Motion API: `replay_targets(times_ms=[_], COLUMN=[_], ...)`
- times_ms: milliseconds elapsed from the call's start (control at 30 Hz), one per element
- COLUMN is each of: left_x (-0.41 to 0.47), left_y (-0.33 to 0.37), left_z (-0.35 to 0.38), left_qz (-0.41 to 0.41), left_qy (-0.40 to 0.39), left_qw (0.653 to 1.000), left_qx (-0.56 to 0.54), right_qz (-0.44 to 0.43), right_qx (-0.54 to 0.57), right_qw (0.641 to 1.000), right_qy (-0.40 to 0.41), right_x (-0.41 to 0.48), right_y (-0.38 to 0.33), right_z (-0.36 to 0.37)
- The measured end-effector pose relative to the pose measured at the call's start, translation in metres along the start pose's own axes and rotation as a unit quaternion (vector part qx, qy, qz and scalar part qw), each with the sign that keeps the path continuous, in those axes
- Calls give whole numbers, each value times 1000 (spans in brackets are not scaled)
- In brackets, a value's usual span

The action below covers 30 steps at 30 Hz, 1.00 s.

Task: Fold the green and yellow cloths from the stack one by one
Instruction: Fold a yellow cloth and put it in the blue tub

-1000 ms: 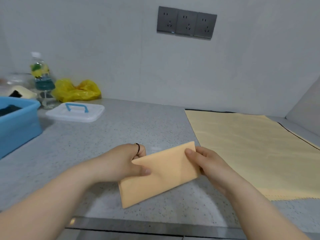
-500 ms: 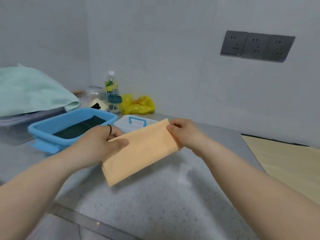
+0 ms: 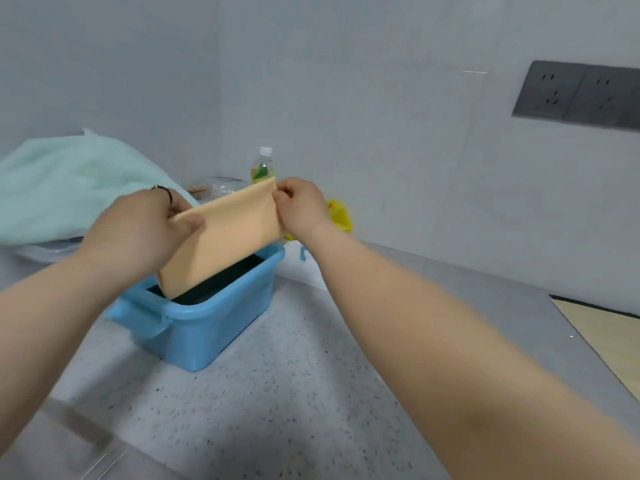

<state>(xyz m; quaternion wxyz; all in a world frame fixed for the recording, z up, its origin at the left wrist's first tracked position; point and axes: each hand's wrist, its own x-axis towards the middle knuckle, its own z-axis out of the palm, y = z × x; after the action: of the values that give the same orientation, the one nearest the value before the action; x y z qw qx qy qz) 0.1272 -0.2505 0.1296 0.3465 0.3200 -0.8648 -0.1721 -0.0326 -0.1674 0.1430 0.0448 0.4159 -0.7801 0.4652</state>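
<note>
A folded yellow-orange cloth hangs in the air over the blue plastic bin. Its lower corner dips just inside the bin's opening. My left hand grips the cloth's left edge, thumb on the front. My right hand pinches its upper right corner. At the far right edge lies a flat pale yellow cloth on a dark mat. The bin's inside looks dark; what it holds cannot be made out.
A pale green towel lies heaped on a clear box at the left. Behind the hands stand a drink bottle, a glass bowl and a yellow bag. The speckled counter runs to a front edge. Wall sockets sit at right.
Both hands carried the folded cloth from the counter up and left to above the blue bin. The view swung left, so the flat yellow cloth slid to the right edge.
</note>
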Motion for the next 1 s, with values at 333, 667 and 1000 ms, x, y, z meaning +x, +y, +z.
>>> replay_targets(times_ms=[333, 667, 1000], left_x=[6, 10, 13], left_y=[-24, -18, -18], left_z=[20, 21, 10], left_qz=[-48, -30, 20], left_qy=[-173, -337, -447], left_qw=[970, 900, 861], left_qx=[165, 275, 242], right_qz=[-28, -118, -70], right_qx=[-246, -429, -466], right_qw=[953, 824, 775], right_qy=[-177, -350, -422], right_x=[5, -3, 2], right_y=[2, -19, -23], right_z=[38, 47, 54])
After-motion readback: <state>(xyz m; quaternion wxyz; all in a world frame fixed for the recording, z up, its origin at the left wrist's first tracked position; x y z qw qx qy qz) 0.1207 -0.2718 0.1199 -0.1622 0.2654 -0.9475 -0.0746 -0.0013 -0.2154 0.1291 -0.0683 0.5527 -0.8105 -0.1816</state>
